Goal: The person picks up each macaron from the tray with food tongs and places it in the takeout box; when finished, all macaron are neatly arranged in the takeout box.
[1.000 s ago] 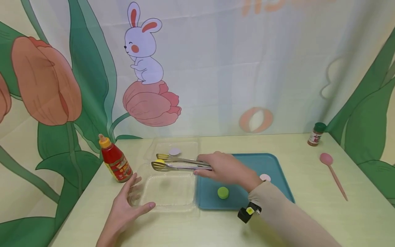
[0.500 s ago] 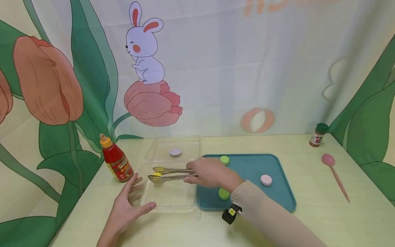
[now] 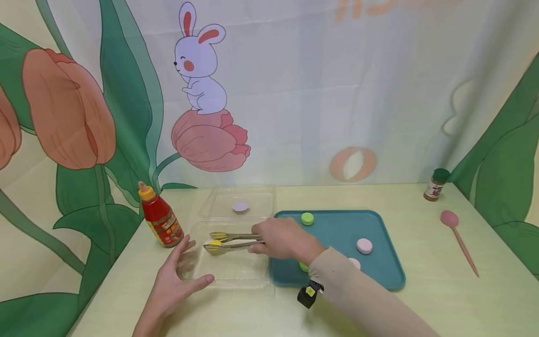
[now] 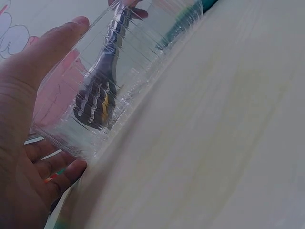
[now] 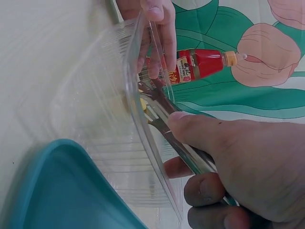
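Observation:
My right hand (image 3: 286,239) grips metal tongs (image 3: 242,236), whose tips reach over the left part of a clear plastic container (image 3: 236,279). A yellow round piece (image 3: 215,243) lies between the tips; whether it touches the container floor, I cannot tell. At the container's left side, my left hand (image 3: 174,278) is spread, thumb towards the near edge and fingers by the far-left corner. In the left wrist view, the slotted tong head (image 4: 97,98) shows through the clear wall. The right wrist view shows my thumb and fingers (image 5: 205,186) round the tong handles.
A blue tray (image 3: 337,217) right of the container holds green discs (image 3: 307,218) and pink discs (image 3: 364,245). Behind lies the clear lid (image 3: 263,206) with a pale disc (image 3: 240,206). A red bottle (image 3: 164,222) stands left; a jar (image 3: 435,186) and pink spoon (image 3: 449,218) are right.
My right hand has moved left and towards the near side, bringing the tongs and yellow piece from the container's far edge to over its inside. My left hand keeps its place.

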Action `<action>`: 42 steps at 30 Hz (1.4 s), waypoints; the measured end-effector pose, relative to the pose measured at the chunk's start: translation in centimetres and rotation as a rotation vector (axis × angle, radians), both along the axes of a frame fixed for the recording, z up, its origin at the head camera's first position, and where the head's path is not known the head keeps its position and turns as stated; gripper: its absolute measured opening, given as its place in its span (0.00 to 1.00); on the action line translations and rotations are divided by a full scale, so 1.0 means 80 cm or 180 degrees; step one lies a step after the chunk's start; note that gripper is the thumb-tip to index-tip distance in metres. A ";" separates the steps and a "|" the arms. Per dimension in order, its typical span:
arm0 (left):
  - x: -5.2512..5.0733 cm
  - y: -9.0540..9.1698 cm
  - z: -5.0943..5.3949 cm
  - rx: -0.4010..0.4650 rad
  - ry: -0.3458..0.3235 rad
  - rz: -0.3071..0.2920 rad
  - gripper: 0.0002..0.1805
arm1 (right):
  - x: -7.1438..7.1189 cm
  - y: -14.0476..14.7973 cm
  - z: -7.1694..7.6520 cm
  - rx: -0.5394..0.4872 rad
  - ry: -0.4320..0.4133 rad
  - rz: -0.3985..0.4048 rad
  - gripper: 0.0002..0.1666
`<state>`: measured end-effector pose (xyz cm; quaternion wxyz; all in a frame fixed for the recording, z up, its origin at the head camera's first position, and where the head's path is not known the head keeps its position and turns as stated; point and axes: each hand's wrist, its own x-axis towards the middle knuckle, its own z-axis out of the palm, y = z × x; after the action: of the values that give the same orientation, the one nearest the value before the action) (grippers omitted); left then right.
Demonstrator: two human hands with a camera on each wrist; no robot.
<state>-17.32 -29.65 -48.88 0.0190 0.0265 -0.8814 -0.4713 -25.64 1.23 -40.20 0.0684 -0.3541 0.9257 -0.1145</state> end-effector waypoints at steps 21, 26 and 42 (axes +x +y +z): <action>0.002 0.002 0.000 -0.0033 -0.0008 -0.0003 0.70 | 0.020 0.059 0.017 -0.0796 -0.0010 -0.0217 0.30; 0.002 0.002 0.001 -0.0044 -0.0020 -0.0011 0.70 | 0.026 0.089 0.029 -0.1115 -0.0042 -0.0395 0.26; 0.002 0.002 -0.001 -0.0016 -0.0062 -0.0020 0.71 | 0.034 0.191 0.033 -0.1656 0.0143 -0.0998 0.23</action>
<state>-17.15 -29.48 -48.93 0.0089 0.0283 -0.8828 -0.4688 -22.90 16.50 -37.56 -0.0635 -0.2149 0.9099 -0.3491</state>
